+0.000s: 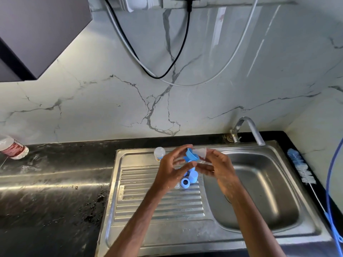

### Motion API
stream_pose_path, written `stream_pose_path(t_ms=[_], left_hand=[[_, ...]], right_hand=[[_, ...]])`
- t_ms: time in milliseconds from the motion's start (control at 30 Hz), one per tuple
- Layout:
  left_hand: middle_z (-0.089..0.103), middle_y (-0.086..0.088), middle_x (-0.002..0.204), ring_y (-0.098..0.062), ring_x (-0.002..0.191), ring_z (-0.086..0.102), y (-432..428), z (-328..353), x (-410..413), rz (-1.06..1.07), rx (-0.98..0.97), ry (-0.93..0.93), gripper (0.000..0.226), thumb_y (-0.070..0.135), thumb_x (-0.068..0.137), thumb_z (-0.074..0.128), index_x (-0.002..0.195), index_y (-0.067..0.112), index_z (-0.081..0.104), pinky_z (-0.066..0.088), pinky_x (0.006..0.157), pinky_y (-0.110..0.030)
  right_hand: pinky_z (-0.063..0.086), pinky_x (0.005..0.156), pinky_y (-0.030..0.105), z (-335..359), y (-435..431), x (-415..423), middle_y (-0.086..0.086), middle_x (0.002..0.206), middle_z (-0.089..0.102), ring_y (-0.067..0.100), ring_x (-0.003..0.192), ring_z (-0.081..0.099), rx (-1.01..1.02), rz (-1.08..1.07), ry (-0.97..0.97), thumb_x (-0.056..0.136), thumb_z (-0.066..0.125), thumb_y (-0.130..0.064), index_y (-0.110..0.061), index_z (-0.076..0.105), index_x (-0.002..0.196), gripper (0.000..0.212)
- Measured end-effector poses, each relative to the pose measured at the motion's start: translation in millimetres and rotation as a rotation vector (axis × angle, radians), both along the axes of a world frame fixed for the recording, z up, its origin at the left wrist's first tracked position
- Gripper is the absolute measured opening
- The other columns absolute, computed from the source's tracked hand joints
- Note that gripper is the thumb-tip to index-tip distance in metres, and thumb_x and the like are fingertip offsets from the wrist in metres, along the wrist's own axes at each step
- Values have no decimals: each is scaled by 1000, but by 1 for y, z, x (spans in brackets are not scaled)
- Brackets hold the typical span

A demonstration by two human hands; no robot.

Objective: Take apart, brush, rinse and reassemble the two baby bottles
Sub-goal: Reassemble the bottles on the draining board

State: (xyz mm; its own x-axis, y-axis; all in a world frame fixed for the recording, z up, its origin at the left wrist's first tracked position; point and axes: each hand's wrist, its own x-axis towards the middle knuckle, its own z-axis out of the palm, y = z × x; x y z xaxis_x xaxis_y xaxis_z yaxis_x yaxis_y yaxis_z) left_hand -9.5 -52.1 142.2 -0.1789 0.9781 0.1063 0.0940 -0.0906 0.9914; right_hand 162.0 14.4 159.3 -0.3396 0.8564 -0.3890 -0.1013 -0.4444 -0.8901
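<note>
Blue collar [190, 157] being gripped in left hand [172, 170], clear nipple [200, 151] being pinched in right hand [221, 168]; if slippery, it's risking being dropped into the sink [263, 182].

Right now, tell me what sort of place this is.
Probably a home kitchen: a stainless steel sink with a ribbed drainboard, a curved tap behind it, and a black countertop under a marble-patterned wall.

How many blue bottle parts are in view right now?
3. A blue collar in the left hand, beside the clear teat the right hand holds; a blue ring and a blue cap on the drainboard just below. The hands may hide more.
</note>
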Motion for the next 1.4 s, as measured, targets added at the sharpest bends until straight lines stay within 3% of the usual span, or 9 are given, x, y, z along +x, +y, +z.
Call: stream_pose_path(t_ms=[200,467,667,833,933,1067,1200,1300,1400], left_hand=[[66,4,137,-21,128,62,4,-1,-7,-35,3,-34,51,19,92,78,139,21,59,55,102,-38],[67,10,134,-19,129,61,1,-2,-6,-1,77,102,49,21,88,81,133,30,62,52,104,-40],[65,13,135,-16,130,58,2,-8,-8,16,63,166,48,27,90,80,133,30,60,47,103,-38],[66,8,134,-19,129,60,1,-9,-6,-10,111,137,47,22,91,80,133,25,60,45,102,-15],[67,5,134,-21,128,60,-2,-10,-5,-10,116,97,48,21,89,81,132,25,60,44,103,-15],[66,5,135,-21,128,61,-4,-11,-3,-26,105,72,50,16,89,82,133,21,58,49,102,-21],[57,13,146,-14,135,55,-7,-12,-4,-53,42,154,60,24,91,80,143,26,52,48,107,-21],[58,23,139,-3,122,61,-13,-8,-5,11,-111,146,60,38,88,80,142,39,53,52,89,-12],[74,13,116,-8,100,74,-11,-4,-2,72,-169,58,35,37,94,74,127,26,71,62,75,-23]], right_hand=[[61,56,31,11,4,4,12,96,75,25,81,74,400,-11,-369,100,67,-14,-8,75,105,12],[61,61,33,16,-3,4,-7,88,77,15,73,73,622,26,-502,95,75,-17,-14,80,98,6],[63,69,40,20,-4,5,-10,86,77,12,71,72,647,41,-514,94,76,-17,-18,80,95,4],[63,66,33,16,-12,-1,-12,82,77,9,74,73,660,-29,-475,85,85,-18,-19,79,93,10],[62,65,32,14,-10,-1,-6,86,75,15,78,73,603,-62,-498,82,88,-27,-22,72,95,20],[65,78,48,12,-4,-3,10,104,78,23,90,78,308,164,-329,92,78,-22,-11,75,111,22],[66,75,47,11,-10,-5,4,97,81,21,84,80,386,131,-320,90,80,-15,-7,77,113,24],[66,70,40,7,-11,-5,-2,92,81,15,80,79,463,39,-392,87,83,-13,-14,80,105,19],[66,68,38,6,-13,-7,-2,89,80,17,77,79,464,43,-392,83,88,-18,-15,82,100,18]])
